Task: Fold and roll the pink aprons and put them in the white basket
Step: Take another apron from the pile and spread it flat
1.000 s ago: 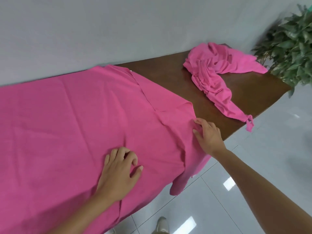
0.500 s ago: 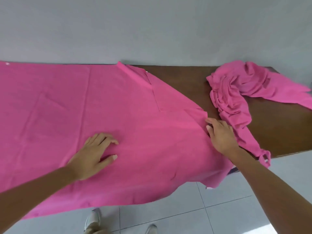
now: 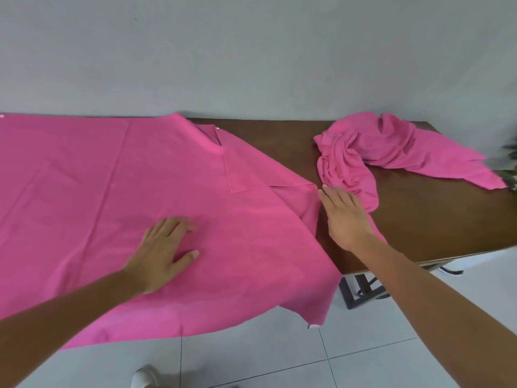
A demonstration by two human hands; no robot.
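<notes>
Spread apron (image 3: 112, 191): thin pink woven cloth, matt; lies mostly smooth, with a few straight creases and flat stitched seams.
Crumpled apron (image 3: 391, 147): the same matt pink cloth, bunched into soft, deep wrinkles.
Table (image 3: 279, 144): dark brown top that looks like wood, smooth, with a faint sheen.
Table frame (image 3: 347, 295): dark bars, apparently painted metal, dull finish.
Floor (image 3: 391, 357): large pale tiles, smooth and glossy, with thin dark grout lines.
Wall (image 3: 251, 51): pale grey, matt, evenly painted.
Shoe (image 3: 144, 376): pale and matt; its material cannot be told.
</notes>
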